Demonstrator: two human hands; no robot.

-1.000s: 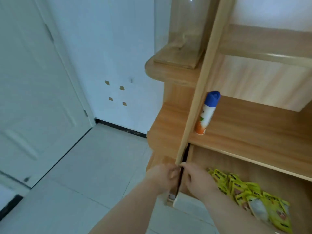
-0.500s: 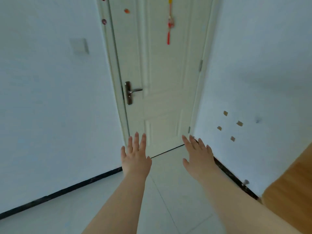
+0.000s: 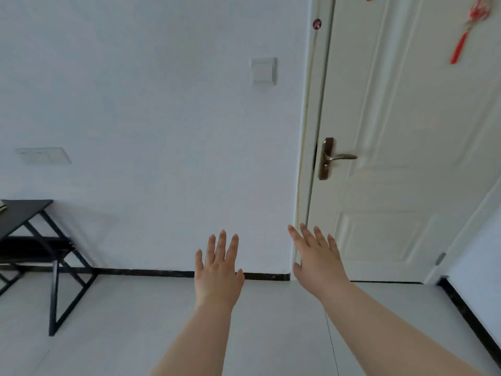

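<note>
My left hand (image 3: 218,270) is stretched out in front of me with straight, spread fingers and holds nothing. Beside it, my right hand (image 3: 315,260) is held out the same way, fingers straight and empty, backs of both hands toward the camera. Both hang in the air in front of a white wall (image 3: 162,131), touching nothing.
A white door (image 3: 401,185) with a bronze lever handle (image 3: 334,157) stands shut at the right, a red tassel (image 3: 466,31) hanging on it. A black metal-framed table (image 3: 32,240) stands at the left. A light switch (image 3: 263,70) sits on the wall. Pale floor tiles (image 3: 271,321) lie below.
The view swung left, away from the wooden shelf unit, then past the door to the wall. My hands left the shelf's lower edge and now stretch out with straight fingers.
</note>
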